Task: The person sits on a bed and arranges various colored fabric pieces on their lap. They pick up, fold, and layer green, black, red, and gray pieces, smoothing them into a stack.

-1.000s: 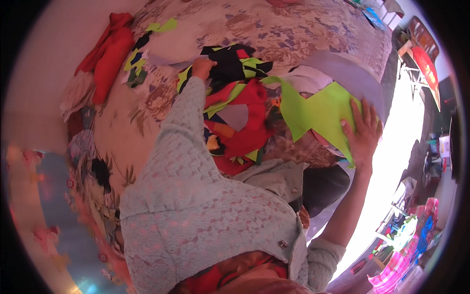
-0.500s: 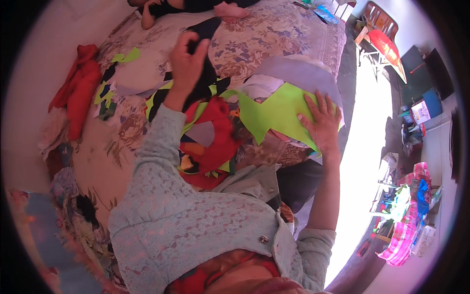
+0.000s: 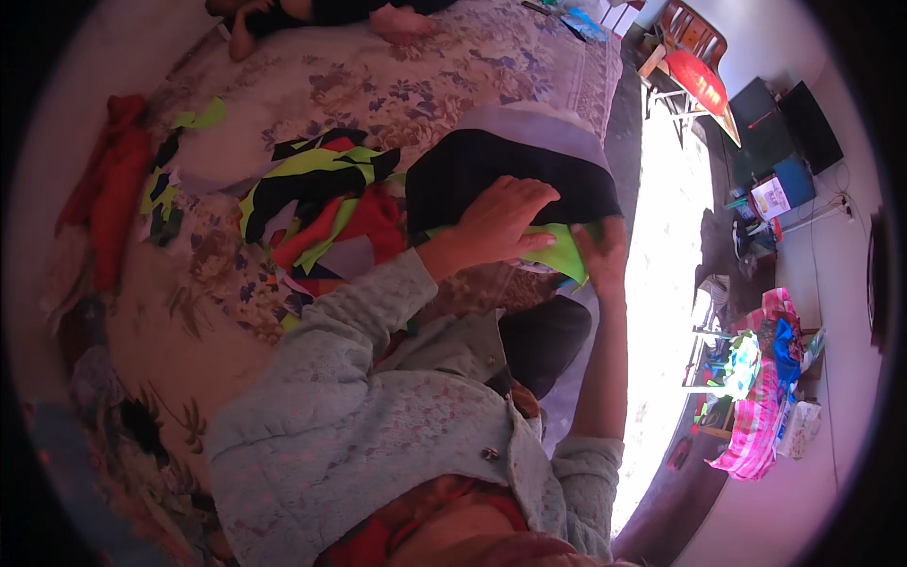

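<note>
My left hand [image 3: 505,217] lies palm down on a black piece of fabric [image 3: 458,175], fingers stretched out and thumb apart. The black piece covers much of a lime-green piece [image 3: 559,257], whose near edge shows below it. At the right edge of this stack, my right hand [image 3: 605,253] rests on the fabric, its thumb spread from the fingers; the fingertips are partly hidden at the black piece's corner. Grey-lavender fabric [image 3: 543,128] shows beyond the black piece. To the left lies a heap of scraps, with a red piece [image 3: 383,222] and lime-and-black strips [image 3: 312,180].
I am at a bed with a floral cover [image 3: 378,80]. A red garment [image 3: 118,180] and small lime scraps [image 3: 200,115] lie left. Another person's hand [image 3: 402,21] rests at the far edge. Bright floor [image 3: 661,283] runs along the right, with a pink checked cloth [image 3: 756,425] beyond.
My left hand has come down from the air above the scraps onto the stack. Black fabric now covers most of the lime-green piece. My right hand has shifted slightly toward the stack's near right corner.
</note>
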A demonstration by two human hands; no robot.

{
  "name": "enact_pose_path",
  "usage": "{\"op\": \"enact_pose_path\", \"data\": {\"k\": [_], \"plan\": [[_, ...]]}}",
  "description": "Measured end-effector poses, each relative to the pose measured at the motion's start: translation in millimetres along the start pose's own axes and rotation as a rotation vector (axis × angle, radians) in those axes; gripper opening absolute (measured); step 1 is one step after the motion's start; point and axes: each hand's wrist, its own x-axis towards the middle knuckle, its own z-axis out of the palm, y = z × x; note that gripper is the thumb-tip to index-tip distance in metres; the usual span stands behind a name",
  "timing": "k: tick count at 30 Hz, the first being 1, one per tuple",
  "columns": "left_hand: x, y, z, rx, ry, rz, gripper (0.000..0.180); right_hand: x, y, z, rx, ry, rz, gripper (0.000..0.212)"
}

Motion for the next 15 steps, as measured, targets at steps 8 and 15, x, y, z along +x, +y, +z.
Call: {"op": "enact_pose_path", "data": {"k": [8,15], "plan": [[-4.3,-6.5,7.5,-0.016,0.03,0.025,0.036,1.0,-17.9,-26.7,0.576,0.262,0.143,0.065],[-5.6,-1.9,3.0,-0.067,0.094,-0.042,0.035,29.1,-5.7,-7.8,0.279,0.439,0.061,0.04]]}}
